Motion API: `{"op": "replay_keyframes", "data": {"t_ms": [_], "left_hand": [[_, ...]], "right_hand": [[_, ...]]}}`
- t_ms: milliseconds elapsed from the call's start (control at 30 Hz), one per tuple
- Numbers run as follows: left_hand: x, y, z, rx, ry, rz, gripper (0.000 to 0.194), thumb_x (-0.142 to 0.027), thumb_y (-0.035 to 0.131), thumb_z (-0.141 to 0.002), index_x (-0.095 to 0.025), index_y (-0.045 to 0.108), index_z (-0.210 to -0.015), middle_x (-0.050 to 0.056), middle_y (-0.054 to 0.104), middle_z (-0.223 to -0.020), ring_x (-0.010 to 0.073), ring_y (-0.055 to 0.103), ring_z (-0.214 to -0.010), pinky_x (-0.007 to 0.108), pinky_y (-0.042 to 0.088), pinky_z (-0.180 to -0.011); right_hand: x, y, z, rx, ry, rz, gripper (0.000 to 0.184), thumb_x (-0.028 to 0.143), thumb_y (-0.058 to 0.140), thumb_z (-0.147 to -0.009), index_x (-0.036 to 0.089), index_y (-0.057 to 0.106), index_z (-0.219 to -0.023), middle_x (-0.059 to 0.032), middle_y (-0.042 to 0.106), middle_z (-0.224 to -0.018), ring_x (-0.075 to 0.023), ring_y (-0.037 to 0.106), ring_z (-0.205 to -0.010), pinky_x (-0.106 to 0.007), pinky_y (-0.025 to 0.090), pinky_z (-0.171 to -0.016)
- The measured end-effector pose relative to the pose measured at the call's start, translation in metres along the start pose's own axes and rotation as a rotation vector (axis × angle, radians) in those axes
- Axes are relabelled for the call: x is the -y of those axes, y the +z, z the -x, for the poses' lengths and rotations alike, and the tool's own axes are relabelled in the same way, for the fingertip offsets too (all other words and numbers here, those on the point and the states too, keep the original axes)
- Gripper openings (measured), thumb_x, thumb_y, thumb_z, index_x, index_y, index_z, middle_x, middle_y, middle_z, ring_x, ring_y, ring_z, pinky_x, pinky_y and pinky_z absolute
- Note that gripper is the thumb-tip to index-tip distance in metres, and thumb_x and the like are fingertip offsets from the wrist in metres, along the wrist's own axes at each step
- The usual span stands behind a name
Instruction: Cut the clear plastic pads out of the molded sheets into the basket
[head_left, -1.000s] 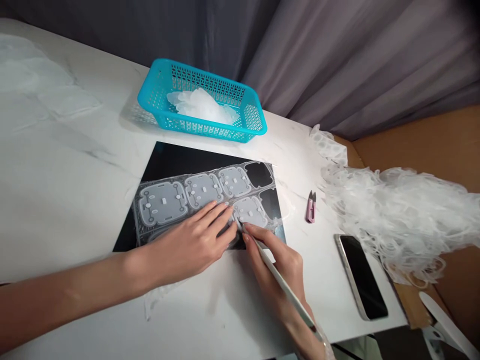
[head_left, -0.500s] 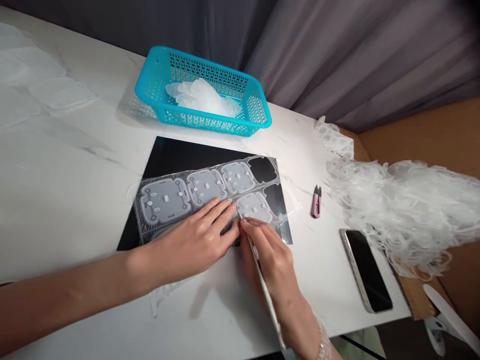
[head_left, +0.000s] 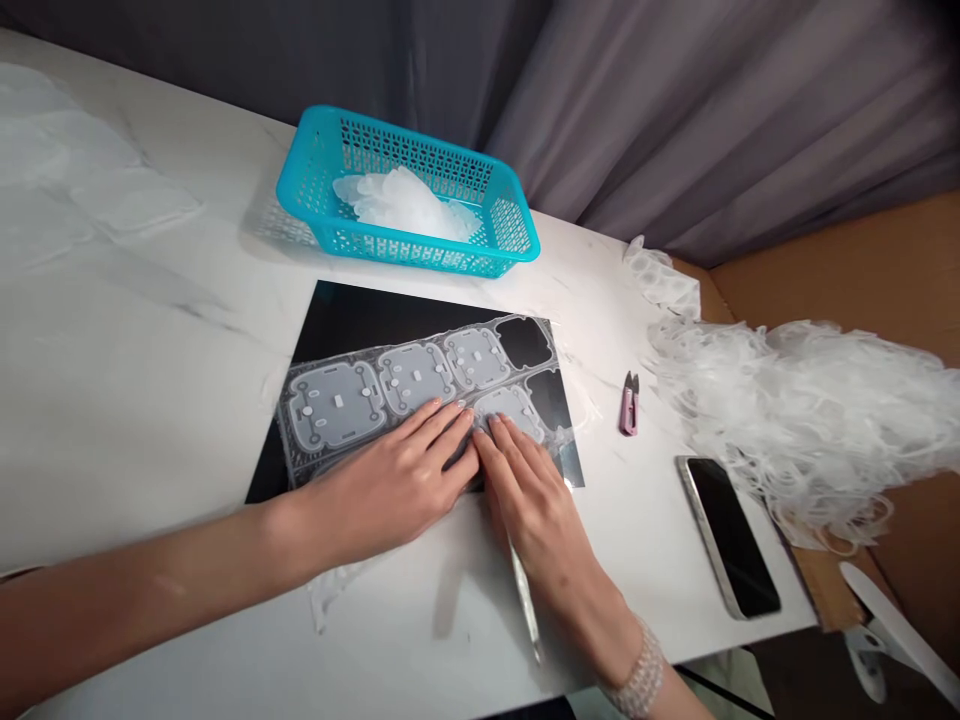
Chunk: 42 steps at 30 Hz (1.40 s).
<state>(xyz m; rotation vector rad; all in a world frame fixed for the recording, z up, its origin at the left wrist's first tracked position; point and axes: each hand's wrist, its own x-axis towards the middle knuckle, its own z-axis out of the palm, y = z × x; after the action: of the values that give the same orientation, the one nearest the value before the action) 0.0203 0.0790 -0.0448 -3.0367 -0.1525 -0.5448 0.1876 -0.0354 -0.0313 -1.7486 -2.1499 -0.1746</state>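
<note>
right grip (head_left: 532,500) closed on thin white tool (head_left: 525,602), tip hidden under hand; left grip (head_left: 409,475) laid flat, fingers outstretched, on translucent sheet (head_left: 416,378); sheet spread over black mat (head_left: 375,315) on worktop (head_left: 172,400); teal basket (head_left: 412,250) set beyond mat.

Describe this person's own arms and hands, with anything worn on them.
The left hand and right hand wear no gloves. A pale, glinting bracelet, seemingly beaded, circles the right wrist. Both forearms look sleeveless where visible; a dark edge at far left may be a sleeve.
</note>
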Motion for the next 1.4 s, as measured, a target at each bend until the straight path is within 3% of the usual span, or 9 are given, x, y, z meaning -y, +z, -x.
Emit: {"op": "replay_keyframes", "data": {"t_ms": [100, 200, 400, 567, 767, 900, 1000, 1233, 1400], "left_hand": [[0.0, 0.001, 0.001, -0.008, -0.002, 0.004, 0.03, -0.02, 0.053, -0.095, -0.004, 0.063, -0.119, 0.024, 0.061, -0.134, 0.0364, 0.056, -0.129, 0.05, 0.04, -0.113], [0.001, 0.0, 0.002, 0.01, -0.012, -0.008, 0.037, -0.019, 0.054, -0.094, -0.004, 0.058, -0.127, 0.025, 0.059, -0.136, 0.0372, 0.054, -0.131, 0.051, 0.04, -0.113], [0.001, -0.003, 0.003, 0.052, -0.019, 0.047, 0.041, -0.012, 0.053, -0.092, -0.004, 0.055, -0.132, 0.026, 0.057, -0.139, 0.0379, 0.051, -0.133, 0.053, 0.038, -0.113], [0.007, -0.007, -0.002, -0.035, -0.112, 0.284, 0.032, -0.012, 0.047, -0.094, -0.01, 0.064, -0.121, 0.02, 0.064, -0.132, 0.0309, 0.058, -0.127, 0.047, 0.042, -0.112], [0.015, -0.04, -0.022, 0.017, -0.683, 1.106, 0.034, -0.039, 0.048, -0.096, -0.018, 0.073, -0.106, 0.01, 0.075, -0.105, 0.0267, 0.07, -0.099, 0.043, 0.056, -0.092], [0.011, -0.058, -0.033, 0.216, -1.023, 2.051, 0.062, -0.06, 0.039, -0.094, -0.012, 0.061, -0.125, 0.016, 0.072, -0.114, 0.0272, 0.07, -0.102, 0.041, 0.055, -0.091], [0.01, -0.06, -0.035, 0.275, -1.189, 2.32, 0.066, -0.062, 0.034, -0.094, -0.008, 0.058, -0.126, 0.018, 0.072, -0.109, 0.0215, 0.07, -0.086, 0.035, 0.055, -0.084], [0.015, -0.052, -0.028, 0.271, -1.101, 2.408, 0.072, -0.065, 0.031, -0.092, -0.009, 0.054, -0.132, 0.019, 0.072, -0.113, 0.0318, 0.069, -0.107, 0.047, 0.047, -0.102], [0.016, -0.055, -0.029, 0.287, -1.056, 2.411, 0.072, -0.063, 0.028, -0.093, -0.009, 0.055, -0.132, 0.02, 0.072, -0.114, 0.034, 0.068, -0.109, 0.049, 0.047, -0.103]], "right_hand": [[0.002, -0.001, -0.001, -0.006, 0.073, -0.181, 0.038, 0.007, 0.039, -0.098, 0.008, 0.064, -0.128, -0.0237, 0.066, -0.128, -0.0335, 0.06, -0.127, -0.052, 0.056, -0.1], [-0.009, -0.009, 0.0, -0.116, 0.427, -0.563, 0.031, 0.015, 0.048, -0.097, 0.021, 0.072, -0.115, -0.0128, 0.073, -0.118, -0.0263, 0.07, -0.11, -0.046, 0.058, -0.097], [-0.115, -0.057, 0.043, -0.901, 1.326, -1.008, 0.022, 0.009, 0.074, -0.071, 0.018, 0.075, -0.091, -0.0013, 0.072, -0.078, -0.0156, 0.072, -0.076, -0.031, 0.062, -0.081], [-0.149, -0.097, 0.076, -1.223, 1.246, -0.914, 0.025, 0.002, 0.067, -0.068, 0.018, 0.073, -0.085, 0.002, 0.063, -0.073, -0.0135, 0.067, -0.071, -0.034, 0.059, -0.093], [-0.033, -0.064, 0.032, -0.829, 0.939, -0.784, 0.012, 0.021, 0.071, -0.085, 0.023, 0.076, -0.096, -0.0041, 0.076, -0.098, -0.0219, 0.074, -0.097, -0.04, 0.058, -0.098], [0.025, -0.039, 0.01, -0.382, 0.351, -0.601, 0.029, 0.025, 0.052, -0.1, 0.028, 0.068, -0.125, -0.0081, 0.07, -0.127, -0.0272, 0.067, -0.117, -0.046, 0.056, -0.1], [0.039, -0.038, 0.011, -0.144, 0.02, -0.592, 0.044, 0.039, 0.043, -0.103, 0.025, 0.052, -0.144, -0.012, 0.06, -0.141, -0.0319, 0.058, -0.129, -0.049, 0.054, -0.103], [0.015, -0.053, 0.019, -0.62, 0.746, -0.806, 0.066, 0.065, 0.02, -0.1, 0.023, 0.068, -0.084, -0.0061, 0.079, -0.084, -0.0265, 0.077, -0.091, -0.049, 0.051, -0.103], [-0.003, -0.047, 0.013, -0.485, 1.051, -1.085, 0.03, 0.042, 0.061, -0.095, 0.021, 0.054, -0.074, -0.006, 0.079, -0.082, -0.0264, 0.077, -0.086, -0.047, 0.056, -0.093]]}}
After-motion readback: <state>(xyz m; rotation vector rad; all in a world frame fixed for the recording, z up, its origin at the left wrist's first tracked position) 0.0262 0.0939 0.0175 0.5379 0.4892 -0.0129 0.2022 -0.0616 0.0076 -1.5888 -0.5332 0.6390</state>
